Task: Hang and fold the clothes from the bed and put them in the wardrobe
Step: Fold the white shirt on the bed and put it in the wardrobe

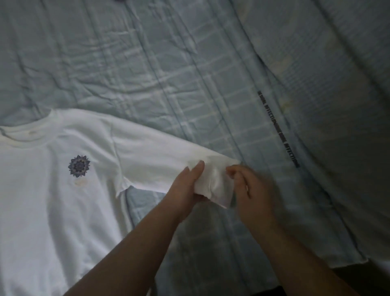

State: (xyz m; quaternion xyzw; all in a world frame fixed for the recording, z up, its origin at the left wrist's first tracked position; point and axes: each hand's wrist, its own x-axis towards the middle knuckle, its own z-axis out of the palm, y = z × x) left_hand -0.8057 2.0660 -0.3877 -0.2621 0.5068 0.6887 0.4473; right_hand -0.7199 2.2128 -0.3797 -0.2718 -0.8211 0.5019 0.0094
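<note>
A white T-shirt with a small dark flower print on the chest lies flat, front up, on the left of the bed. Its sleeve stretches out to the right. My left hand grips the sleeve's end, thumb on top and fingers underneath the cloth. My right hand is blurred, with curled fingers pinching the cuff edge from the right. The cuff is bunched and lifted between both hands.
A pale blue checked bedsheet covers the bed, wrinkled, with a line of dark printed text running down its right part. The bed's edge and dark floor show at the bottom right. A dark item peeks in at the top edge.
</note>
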